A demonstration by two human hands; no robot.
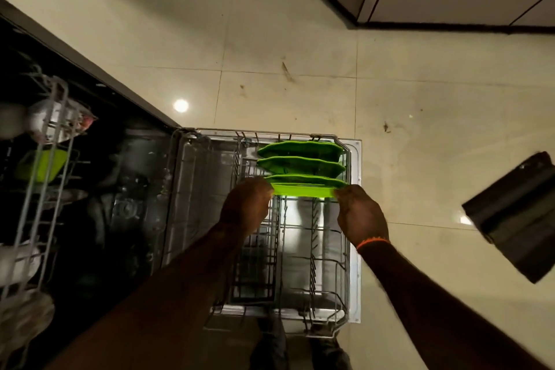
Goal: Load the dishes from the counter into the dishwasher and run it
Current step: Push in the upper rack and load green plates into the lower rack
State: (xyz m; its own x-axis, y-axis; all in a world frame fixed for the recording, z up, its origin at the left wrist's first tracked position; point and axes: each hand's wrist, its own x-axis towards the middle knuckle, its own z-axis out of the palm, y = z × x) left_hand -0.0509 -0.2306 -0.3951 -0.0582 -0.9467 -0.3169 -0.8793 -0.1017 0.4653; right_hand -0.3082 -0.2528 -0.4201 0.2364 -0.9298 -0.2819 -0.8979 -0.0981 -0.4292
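Observation:
The dishwasher's lower rack (pixel 345 249) is pulled out over the open door, seen from above. Three green plates stand on edge at its far right end; the two farthest (pixel 300 150) sit in the tines. The nearest green plate (pixel 303 189) is held at both ends: my left hand (pixel 247 204) grips its left edge and my right hand (pixel 360 213) grips its right edge, an orange band on that wrist. The plate is upright just behind the other two.
The upper rack (pixel 45 174) sticks out at the left, holding a green bowl (pixel 42 167) and metal items. The dark dishwasher tub (pixel 120 204) lies between the racks. A dark object (pixel 516 213) juts in at the right. Tiled floor and cabinet fronts lie beyond.

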